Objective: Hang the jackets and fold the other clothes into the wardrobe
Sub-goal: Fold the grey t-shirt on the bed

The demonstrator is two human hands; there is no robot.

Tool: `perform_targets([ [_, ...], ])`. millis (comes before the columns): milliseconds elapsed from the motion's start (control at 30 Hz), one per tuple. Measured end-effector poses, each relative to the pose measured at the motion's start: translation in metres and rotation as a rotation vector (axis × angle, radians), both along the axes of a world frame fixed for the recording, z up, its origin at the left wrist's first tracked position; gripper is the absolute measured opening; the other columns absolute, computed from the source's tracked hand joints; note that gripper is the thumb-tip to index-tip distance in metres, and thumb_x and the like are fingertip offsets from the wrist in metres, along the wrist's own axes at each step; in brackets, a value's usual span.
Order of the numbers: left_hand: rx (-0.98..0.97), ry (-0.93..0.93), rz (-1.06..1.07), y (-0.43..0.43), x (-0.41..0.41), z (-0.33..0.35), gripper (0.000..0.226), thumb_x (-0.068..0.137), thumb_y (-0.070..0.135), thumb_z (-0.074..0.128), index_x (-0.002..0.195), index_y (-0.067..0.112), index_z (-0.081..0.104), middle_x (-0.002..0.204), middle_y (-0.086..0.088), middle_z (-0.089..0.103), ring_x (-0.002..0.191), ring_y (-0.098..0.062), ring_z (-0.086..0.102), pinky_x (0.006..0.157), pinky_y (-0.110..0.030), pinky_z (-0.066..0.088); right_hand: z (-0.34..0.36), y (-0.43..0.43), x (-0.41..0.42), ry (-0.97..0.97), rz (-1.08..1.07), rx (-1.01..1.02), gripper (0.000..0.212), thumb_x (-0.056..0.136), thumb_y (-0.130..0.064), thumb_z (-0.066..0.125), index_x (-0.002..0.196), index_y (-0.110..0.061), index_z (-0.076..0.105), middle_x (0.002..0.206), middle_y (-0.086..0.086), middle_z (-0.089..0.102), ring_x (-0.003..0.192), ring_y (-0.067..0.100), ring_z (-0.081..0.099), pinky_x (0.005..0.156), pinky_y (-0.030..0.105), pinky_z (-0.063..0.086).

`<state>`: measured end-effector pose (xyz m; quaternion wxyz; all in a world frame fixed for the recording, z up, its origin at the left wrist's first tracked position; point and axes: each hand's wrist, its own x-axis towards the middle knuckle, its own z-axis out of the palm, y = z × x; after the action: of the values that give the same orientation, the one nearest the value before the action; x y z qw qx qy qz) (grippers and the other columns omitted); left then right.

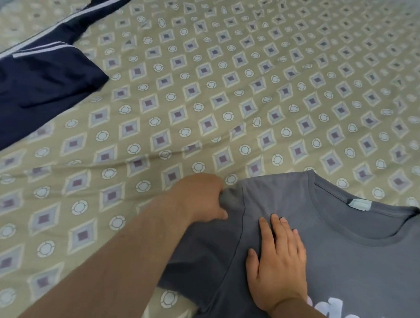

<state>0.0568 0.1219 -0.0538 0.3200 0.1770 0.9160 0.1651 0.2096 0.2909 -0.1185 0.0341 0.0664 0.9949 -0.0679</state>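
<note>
Left hand reached in from the lower left on a bare forearm and had its fingers curled round a bunch of fabric at the shoulder of the grey T-shirt, just where the sleeve met the body. The cloth was puckered into a small fold under that grip. Right hand lay flat on the chest of the same shirt, palm down, fingers straight and close together and pointing up toward the neckline, thumb spread out to the side; it pressed on the cloth and held nothing.

The T-shirt lay front up on the bed at the lower right, partly running out of view. Its round collar was open toward the camera, with a pale label showing inside the back of the neck. White printed lettering showed on the chest beside the right wrist, too cut off to read.

A sheet in a pale olive colour covered the bed, patterned with diamonds and small rings and lightly creased near the left hand. A navy garment with white stripes lay on the bed at the upper left, well apart from the T-shirt and from both hands
</note>
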Motion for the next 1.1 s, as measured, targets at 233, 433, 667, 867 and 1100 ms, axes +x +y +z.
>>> perform_targets([
  [233, 0.309, -0.549, 0.271, 0.014, -0.018, -0.007, 0.019, 0.085, 0.031, 0.074, 0.078, 0.018, 0.062, 0.078, 0.003, 0.065, 0.073, -0.014, 0.061, 0.064, -0.027, 0.046, -0.002, 0.002, 0.0, -0.007, 0.007, -0.018, 0.065, 0.082, -0.042, 0.041, 0.135, -0.008, 0.057, 0.144, 0.016, 0.051, 0.136, 0.031, 0.04, 0.116, 0.044, 0.016],
  [433, 0.414, -0.566, 0.309, 0.018, -0.045, -0.001, 0.013, 0.082, 0.004, 0.071, 0.083, 0.017, 0.069, 0.069, 0.008, 0.068, 0.067, -0.008, 0.063, 0.06, -0.022, 0.053, -0.004, 0.003, 0.0, 0.001, 0.013, -0.028, 0.065, 0.082, -0.043, 0.042, 0.135, -0.008, 0.058, 0.144, 0.016, 0.052, 0.135, 0.031, 0.041, 0.115, 0.045, 0.018],
  [667, 0.183, 0.145, 0.414, -0.013, -0.04, -0.001, 0.011, 0.086, 0.034, 0.061, 0.079, 0.027, 0.057, 0.079, 0.01, 0.058, 0.074, -0.009, 0.056, 0.065, -0.029, 0.043, -0.002, 0.004, 0.0, 0.016, 0.022, -0.058, 0.065, 0.08, -0.041, 0.043, 0.132, -0.007, 0.06, 0.141, 0.018, 0.054, 0.134, 0.03, 0.037, 0.117, 0.041, 0.012],
  [867, -0.011, 0.198, 0.863, -0.058, 0.064, -0.018, 0.044, 0.075, 0.073, 0.047, 0.077, 0.029, 0.051, 0.068, 0.011, 0.057, 0.062, -0.008, 0.051, 0.054, -0.028, 0.034, -0.004, 0.006, -0.001, 0.02, 0.031, -0.067, 0.065, 0.081, -0.041, 0.043, 0.133, -0.006, 0.059, 0.141, 0.019, 0.054, 0.134, 0.03, 0.037, 0.118, 0.04, 0.011],
  [1100, 0.395, -0.185, 1.24, -0.092, 0.106, -0.026, 0.008, 0.079, 0.004, 0.077, 0.078, 0.009, 0.071, 0.068, -0.011, 0.072, 0.069, -0.03, 0.069, 0.068, -0.04, 0.054, -0.007, 0.006, 0.0, 0.027, 0.028, -0.084, 0.065, 0.081, -0.04, 0.043, 0.133, -0.005, 0.058, 0.141, 0.019, 0.053, 0.134, 0.032, 0.039, 0.118, 0.042, 0.012],
])
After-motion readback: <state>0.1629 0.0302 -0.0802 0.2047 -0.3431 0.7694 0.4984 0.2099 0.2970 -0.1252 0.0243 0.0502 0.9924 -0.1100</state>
